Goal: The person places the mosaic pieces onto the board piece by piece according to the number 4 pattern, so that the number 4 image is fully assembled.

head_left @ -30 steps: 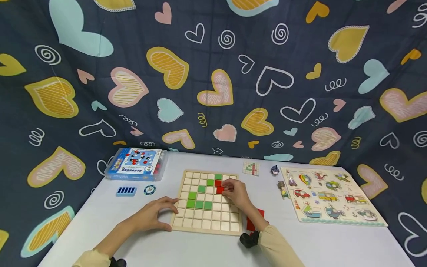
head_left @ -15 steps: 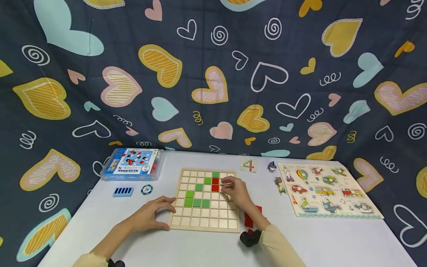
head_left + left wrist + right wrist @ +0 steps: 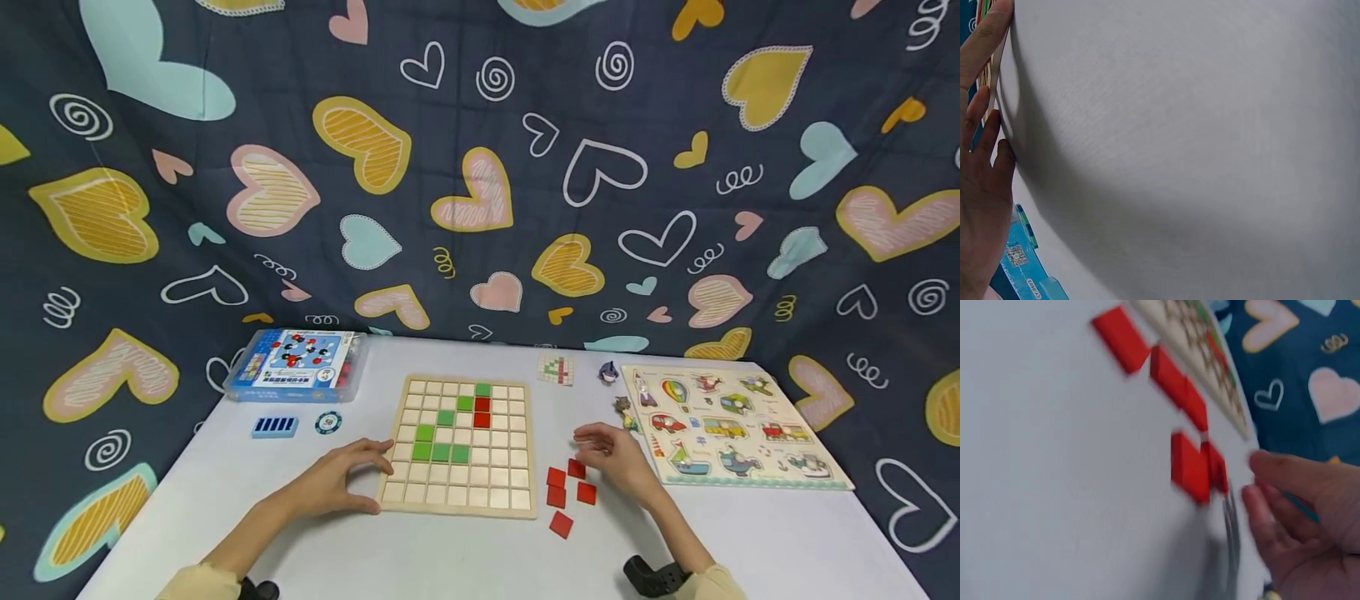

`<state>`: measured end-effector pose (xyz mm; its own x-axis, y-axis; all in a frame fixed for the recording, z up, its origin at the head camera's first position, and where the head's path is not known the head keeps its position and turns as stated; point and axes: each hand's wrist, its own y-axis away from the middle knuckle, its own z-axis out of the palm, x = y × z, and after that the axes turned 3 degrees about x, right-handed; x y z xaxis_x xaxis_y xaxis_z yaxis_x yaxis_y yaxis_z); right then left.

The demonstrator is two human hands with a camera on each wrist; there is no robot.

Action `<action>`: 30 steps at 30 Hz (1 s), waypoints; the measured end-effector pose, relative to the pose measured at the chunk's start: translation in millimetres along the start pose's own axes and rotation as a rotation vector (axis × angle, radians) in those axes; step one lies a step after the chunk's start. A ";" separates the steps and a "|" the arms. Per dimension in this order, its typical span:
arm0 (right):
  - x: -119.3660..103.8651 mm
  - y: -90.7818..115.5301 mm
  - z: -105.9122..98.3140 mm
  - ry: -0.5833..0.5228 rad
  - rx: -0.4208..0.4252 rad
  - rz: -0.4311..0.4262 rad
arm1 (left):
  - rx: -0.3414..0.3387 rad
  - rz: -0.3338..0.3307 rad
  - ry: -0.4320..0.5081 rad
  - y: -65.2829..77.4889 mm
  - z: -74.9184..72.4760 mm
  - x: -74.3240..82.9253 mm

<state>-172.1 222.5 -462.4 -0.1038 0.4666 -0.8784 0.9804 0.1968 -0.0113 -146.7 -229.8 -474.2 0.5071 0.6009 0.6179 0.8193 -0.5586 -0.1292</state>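
Observation:
A wooden grid board lies on the table, with several green tiles and two red tiles in its cells. My left hand rests at the board's left edge, thumb by the near corner and fingertips on the frame. In the left wrist view, the left fingers lie along the board's side, fairly straight. My right hand is right of the board, beside several loose red tiles. Its fingers are loosely bent with nothing between them, as the right wrist view shows of the right hand.
A small pattern card lies behind the board, near a little penguin-like figure and a cat-like figure. A picture puzzle board is at right. At left are a plastic box, a blue slotted block and a round chip.
The right hand has left the board and moved right and nearer, uncovering the loose red tiles. The second red tile now sits below the first in the grid. The left hand stays at the board's edge.

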 end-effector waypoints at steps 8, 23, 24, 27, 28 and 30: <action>18.8 11.7 -2.6 0.086 -0.080 -0.069 | 0.005 0.002 0.001 6.0 3.6 -3.8; 19.6 3.1 0.1 -0.041 0.048 -0.012 | 0.008 -0.008 0.003 0.4 1.8 -3.4; 17.8 1.8 1.8 -0.051 0.052 0.002 | 0.007 -0.008 0.003 0.4 2.0 -3.7; 12.8 -3.4 8.6 -0.068 0.060 0.038 | 0.007 -0.012 0.005 0.5 2.5 -4.4; 10.7 -5.1 11.5 -0.075 0.066 0.048 | 0.006 -0.013 0.007 0.5 2.8 -4.6; 7.6 -8.4 17.9 -0.080 0.077 0.063 | 0.003 -0.013 0.012 0.8 3.3 -4.6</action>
<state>-178.2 208.9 -477.5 -0.0307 0.4046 -0.9140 0.9948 0.1008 0.0112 -147.5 -231.2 -479.6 0.4930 0.6014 0.6287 0.8269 -0.5486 -0.1236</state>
